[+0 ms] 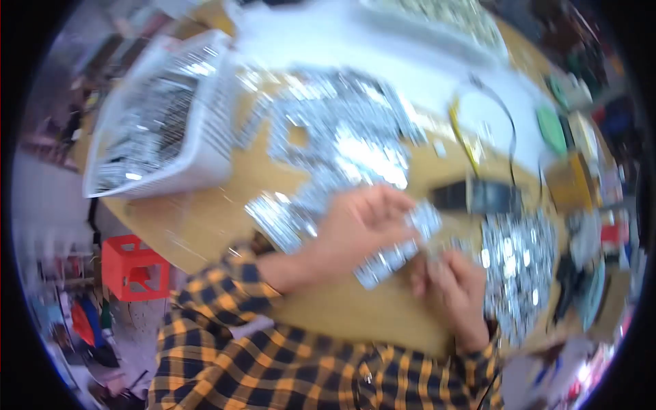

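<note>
Tan desk, silver strips piled up — my L grip clamped on silver sheet, R grip just beside, blurred — can't say if closed.

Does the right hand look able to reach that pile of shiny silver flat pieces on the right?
Probably yes: the right hand is close beside the shiny silver pile, with nothing visibly blocking the way.

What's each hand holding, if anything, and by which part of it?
Left hand: a flat silvery rectangular piece, gripped along its upper-left long edge, around the middle. Right hand: blur hides whether its fingertips hold anything.
</note>
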A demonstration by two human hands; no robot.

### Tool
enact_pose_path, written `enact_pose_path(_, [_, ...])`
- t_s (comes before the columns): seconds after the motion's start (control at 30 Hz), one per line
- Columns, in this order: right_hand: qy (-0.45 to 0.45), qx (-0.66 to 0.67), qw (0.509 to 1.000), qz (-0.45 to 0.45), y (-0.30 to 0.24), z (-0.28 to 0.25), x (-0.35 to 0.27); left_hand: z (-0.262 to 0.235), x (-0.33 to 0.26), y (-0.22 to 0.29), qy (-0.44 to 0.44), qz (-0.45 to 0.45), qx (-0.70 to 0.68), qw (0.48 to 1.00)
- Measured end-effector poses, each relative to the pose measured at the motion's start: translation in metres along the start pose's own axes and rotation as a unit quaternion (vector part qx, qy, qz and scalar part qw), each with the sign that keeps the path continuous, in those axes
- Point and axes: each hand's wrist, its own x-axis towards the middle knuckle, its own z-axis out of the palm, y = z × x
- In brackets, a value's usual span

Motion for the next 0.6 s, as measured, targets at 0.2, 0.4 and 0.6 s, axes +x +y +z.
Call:
enact_pose_path(0.2, [0.026,0.095,0.995,0.027,0.019,0.003,-0.018,0.005,-0.01,-0.024,-0.165,-0.005,0.018,0.986])
enact_pose_path(0.4, [0.081,0.09,0.992,0.016,0.026,0.001,-0.017,0.01,-0.005,0.002,-0.039,0.083,0.128,0.988])
enact_pose_path(0.6, [0.037,0.029,0.999,-0.019,0.009,-0.005,0.002,0.0,0.0,0.012,0.112,0.062,-0.154,0.98])
